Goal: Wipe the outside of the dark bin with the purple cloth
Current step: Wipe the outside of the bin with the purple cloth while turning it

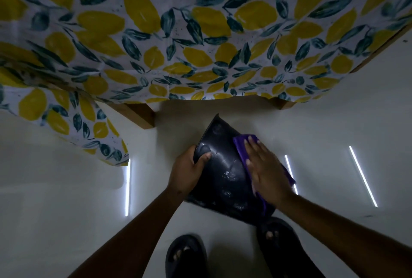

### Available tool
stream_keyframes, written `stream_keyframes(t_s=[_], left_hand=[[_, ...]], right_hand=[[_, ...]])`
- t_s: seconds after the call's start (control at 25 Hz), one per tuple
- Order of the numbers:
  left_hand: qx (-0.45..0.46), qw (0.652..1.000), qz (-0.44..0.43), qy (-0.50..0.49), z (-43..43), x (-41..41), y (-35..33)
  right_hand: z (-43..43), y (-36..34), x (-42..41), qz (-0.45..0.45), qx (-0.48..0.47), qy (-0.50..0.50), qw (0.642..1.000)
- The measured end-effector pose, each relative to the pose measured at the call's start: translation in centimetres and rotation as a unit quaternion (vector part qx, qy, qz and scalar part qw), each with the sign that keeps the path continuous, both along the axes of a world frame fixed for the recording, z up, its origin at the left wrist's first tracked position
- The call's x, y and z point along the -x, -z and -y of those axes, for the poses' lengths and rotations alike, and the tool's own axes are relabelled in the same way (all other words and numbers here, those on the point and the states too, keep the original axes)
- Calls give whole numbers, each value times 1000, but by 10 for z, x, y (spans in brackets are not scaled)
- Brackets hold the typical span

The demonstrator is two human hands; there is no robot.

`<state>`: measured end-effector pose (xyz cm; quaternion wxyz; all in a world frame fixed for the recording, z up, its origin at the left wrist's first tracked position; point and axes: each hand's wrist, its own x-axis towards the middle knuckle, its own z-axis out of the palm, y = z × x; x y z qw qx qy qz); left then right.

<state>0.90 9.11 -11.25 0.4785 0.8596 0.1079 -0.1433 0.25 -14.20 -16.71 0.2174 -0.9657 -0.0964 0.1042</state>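
Observation:
The dark bin [225,173] is held tilted above the white floor, its rim pointing away towards the table. My left hand [189,170] grips the bin's rim on the left side, thumb on the outer wall. My right hand [265,170] lies flat with fingers spread, pressing the purple cloth [242,146] against the bin's right outer wall. Cloth shows beyond the fingertips and below the palm; the rest is hidden under the hand. Pale smears show on the bin's side.
A table covered by a lemon-and-leaf patterned cloth [178,43] stands just ahead, with wooden legs [142,115] close to the bin. The glossy white floor [66,188] reflects strip lights. My feet in dark slippers [186,255] are below the bin.

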Motion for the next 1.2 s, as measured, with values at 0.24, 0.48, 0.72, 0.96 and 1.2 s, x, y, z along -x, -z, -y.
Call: stream_keyframes(t_s=[0.24,0.48,0.72,0.96,1.2], left_hand=[[8,1000,-14,1,3,-6,-1],[-12,1000,-7,-9,2,-6,2],[-1,1000,-5,2,12,-15,-7],[-45,999,-14,-4,14,-27,-4],[22,998,-59,28,19,-38,-15]], right_hand=[[-30,-9,-30,17,-5,-77,997],[-5,-10,33,25,44,-19,999],[-1,-2,-38,-25,-27,44,998],[-19,-13,39,28,46,-5,999],[-23,-6,-43,-5,-34,29,999]])
